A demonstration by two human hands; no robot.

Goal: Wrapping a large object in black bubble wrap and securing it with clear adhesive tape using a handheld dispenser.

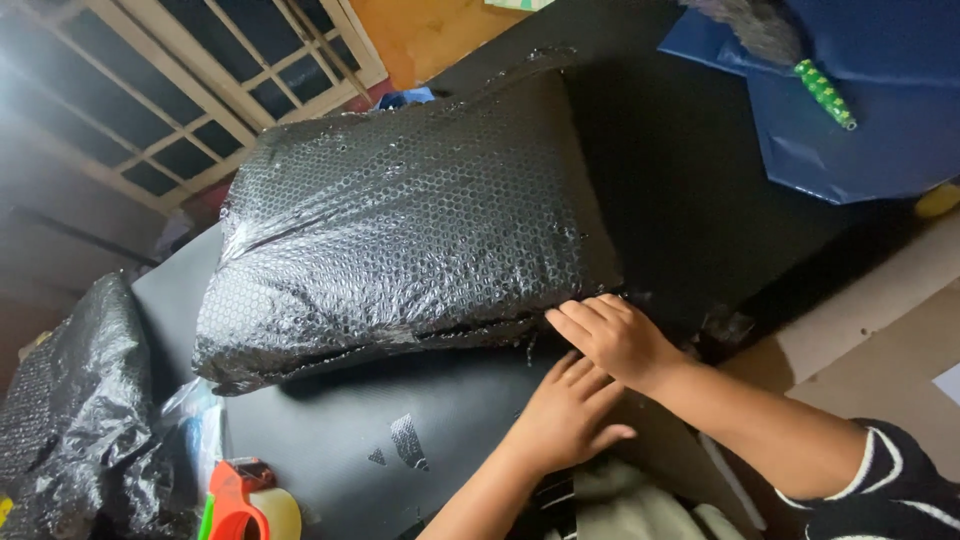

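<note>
A large bundle wrapped in black bubble wrap (400,220) lies on a black sheet (330,450) spread over the work surface. My right hand (612,335) rests with flat fingers on the bundle's near right corner, pressing the wrap's edge. My left hand (568,415) lies just below it, fingers spread on the black sheet, touching the underside of the right hand. Neither hand grips anything.
An orange and green tape dispenser (245,500) with clear tape sits at the lower left. A crumpled heap of black bubble wrap (70,410) lies at the left edge. Blue sheets (860,110) and a green-handled duster (825,95) lie at the top right. A white window grille (190,90) is at the top left.
</note>
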